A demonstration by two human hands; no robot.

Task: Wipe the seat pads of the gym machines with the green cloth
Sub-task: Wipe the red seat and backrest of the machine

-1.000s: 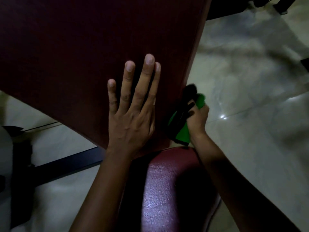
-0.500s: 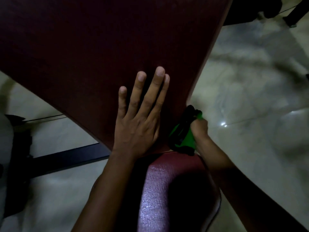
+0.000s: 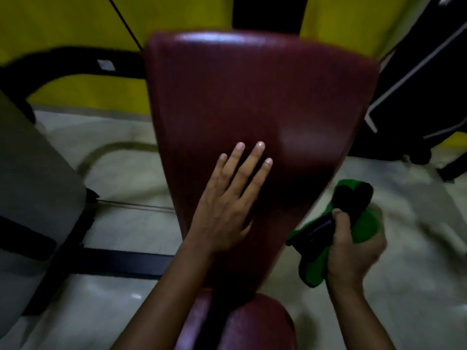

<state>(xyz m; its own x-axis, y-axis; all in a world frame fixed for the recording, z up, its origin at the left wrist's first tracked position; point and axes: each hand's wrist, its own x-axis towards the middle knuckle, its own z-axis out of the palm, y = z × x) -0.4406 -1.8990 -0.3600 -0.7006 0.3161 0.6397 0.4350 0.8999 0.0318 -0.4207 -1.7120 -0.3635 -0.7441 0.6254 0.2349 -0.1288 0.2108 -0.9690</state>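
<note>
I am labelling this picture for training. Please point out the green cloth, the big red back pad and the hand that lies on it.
green cloth (image 3: pixel 366 229): head view, bare green fold beside the thumb.
red back pad (image 3: pixel 252 97): head view, upper middle of its face.
left hand (image 3: pixel 222 210): head view, back of the hand.

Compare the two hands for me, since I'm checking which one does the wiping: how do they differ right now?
The left hand lies flat with straight fingers on the maroon back pad; the right hand is curled round the green cloth. The left hand touches the pad, while the right hand is off it, to its right, above the floor. The left hand holds nothing. Both are bare.
</note>
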